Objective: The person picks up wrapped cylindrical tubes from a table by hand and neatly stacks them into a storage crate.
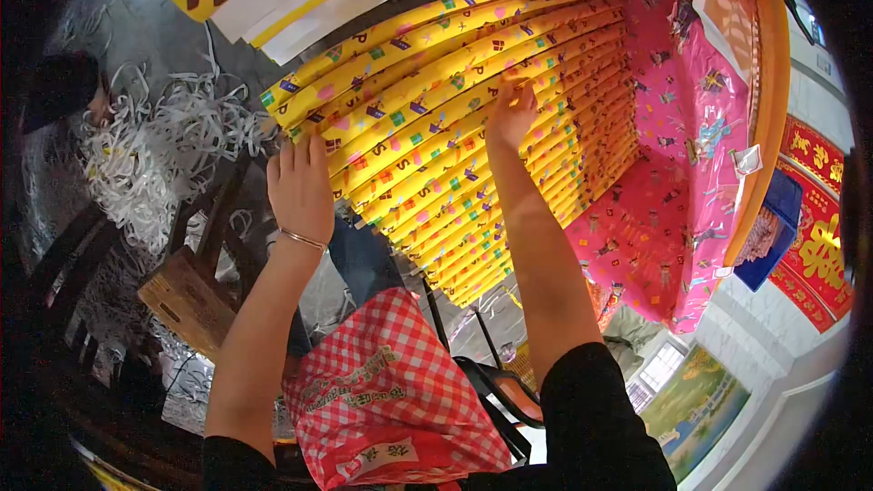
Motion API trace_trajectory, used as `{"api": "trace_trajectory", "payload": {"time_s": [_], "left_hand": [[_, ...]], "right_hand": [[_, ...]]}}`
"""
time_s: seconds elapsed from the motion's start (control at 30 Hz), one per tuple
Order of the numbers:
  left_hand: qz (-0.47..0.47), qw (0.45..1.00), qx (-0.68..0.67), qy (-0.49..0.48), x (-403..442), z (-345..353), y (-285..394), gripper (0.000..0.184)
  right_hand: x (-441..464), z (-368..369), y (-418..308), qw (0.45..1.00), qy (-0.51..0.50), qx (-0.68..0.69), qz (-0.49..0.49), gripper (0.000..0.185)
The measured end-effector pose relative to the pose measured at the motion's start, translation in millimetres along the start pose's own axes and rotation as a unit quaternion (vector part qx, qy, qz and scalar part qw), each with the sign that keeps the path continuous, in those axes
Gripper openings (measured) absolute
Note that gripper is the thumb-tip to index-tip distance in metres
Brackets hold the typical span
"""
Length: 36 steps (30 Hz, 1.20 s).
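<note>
- Left hand (302, 184): back uppermost, wearing a bracelet (302, 239) at the wrist; its fingers bend over the near left edge of the yellow printed paper. Whether they grip it cannot be told.
- Right hand (512, 116): open, fingers loosely curved and apart, over the middle of the same paper; contact is unclear.
- Yellow printed paper (427, 141): long, narrow, parallel ridges, spread in front of the person, its far end against the pink printed sheet (668, 118).
- Obstructions: the right forearm (538, 236) crosses the paper and hides part of it; white and yellow sheets (300, 0) border its upper left side.
- Left side: a heap of white paper strips (168, 159) near the left hand; a wooden block (188, 302) beside the left forearm (259, 336).
- Right side: an orange rim (771, 109) curves around the pink sheet, with a blue tray (771, 229) beyond and red banners (823, 250) on the wall.
- Below: a red checked apron (386, 391).
</note>
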<state>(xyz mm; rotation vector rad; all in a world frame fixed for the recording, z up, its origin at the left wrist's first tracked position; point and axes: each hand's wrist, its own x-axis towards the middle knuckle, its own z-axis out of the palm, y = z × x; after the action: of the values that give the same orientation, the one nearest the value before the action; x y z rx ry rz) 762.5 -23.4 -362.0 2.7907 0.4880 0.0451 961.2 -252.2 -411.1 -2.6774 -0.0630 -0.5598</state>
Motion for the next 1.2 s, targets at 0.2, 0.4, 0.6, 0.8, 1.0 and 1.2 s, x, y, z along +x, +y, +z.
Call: {"api": "trace_trajectory", "payload": {"time_s": [0.2, 0.4, 0.6, 0.8, 1.0, 1.2], "left_hand": [[-0.007, 1.0, -0.004, 0.027, 7, -5, 1, 0.032], [-0.023, 0.997, -0.02, 0.066, 24, -8, -10, 0.031], [-0.046, 0.994, -0.095, 0.034, 9, 3, -12, 0.032], [-0.046, 0.993, -0.104, 0.019, 0, 6, -14, 0.035], [-0.058, 0.99, -0.113, 0.053, 1, 12, -14, 0.037], [-0.025, 0.993, -0.088, 0.079, 1, 20, -15, 0.033]], "right_hand": [[15, 0, -4, 0.956, -0.215, -0.01, 0.198, 0.05], [19, 13, 8, 0.963, -0.128, 0.136, 0.196, 0.031], [40, 12, 20, 0.949, -0.107, 0.163, 0.248, 0.027], [44, -6, -6, 0.946, -0.107, 0.189, 0.24, 0.018], [48, 3, 22, 0.93, -0.207, 0.155, 0.261, 0.041], [43, -6, 10, 0.942, -0.17, 0.131, 0.259, 0.039]]}}
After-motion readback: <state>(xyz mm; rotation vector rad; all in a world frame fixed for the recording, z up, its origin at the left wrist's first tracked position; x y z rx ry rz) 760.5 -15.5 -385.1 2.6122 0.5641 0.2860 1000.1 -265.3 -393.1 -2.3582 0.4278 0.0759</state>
